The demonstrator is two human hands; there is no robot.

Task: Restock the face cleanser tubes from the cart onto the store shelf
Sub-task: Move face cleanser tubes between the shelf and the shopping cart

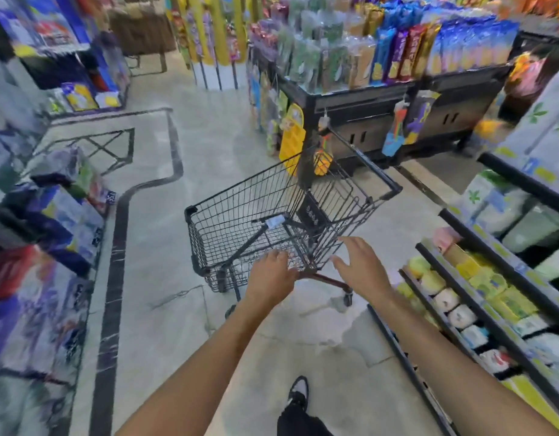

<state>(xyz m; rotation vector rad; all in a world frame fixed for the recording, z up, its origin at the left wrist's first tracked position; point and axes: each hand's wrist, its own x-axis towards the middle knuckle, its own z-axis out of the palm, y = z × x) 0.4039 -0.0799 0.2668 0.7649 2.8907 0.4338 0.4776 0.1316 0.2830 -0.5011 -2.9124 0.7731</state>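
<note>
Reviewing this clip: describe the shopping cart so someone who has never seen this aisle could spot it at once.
Start at the pale tiled floor in the middle of the aisle, between the snack display and the shelf on the right. The black wire shopping cart stands there, just beyond the left hand and right hand. It is the only wheeled, see-through mesh basket; everything around it is packed shelving.

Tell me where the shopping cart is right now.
In the head view the cart stands mid-aisle, just beyond both hands, with the snack display behind it and shelves to its right.

Black wire cart (271,196) upright in aisle; shelf (479,306) just right — stocked.
</note>
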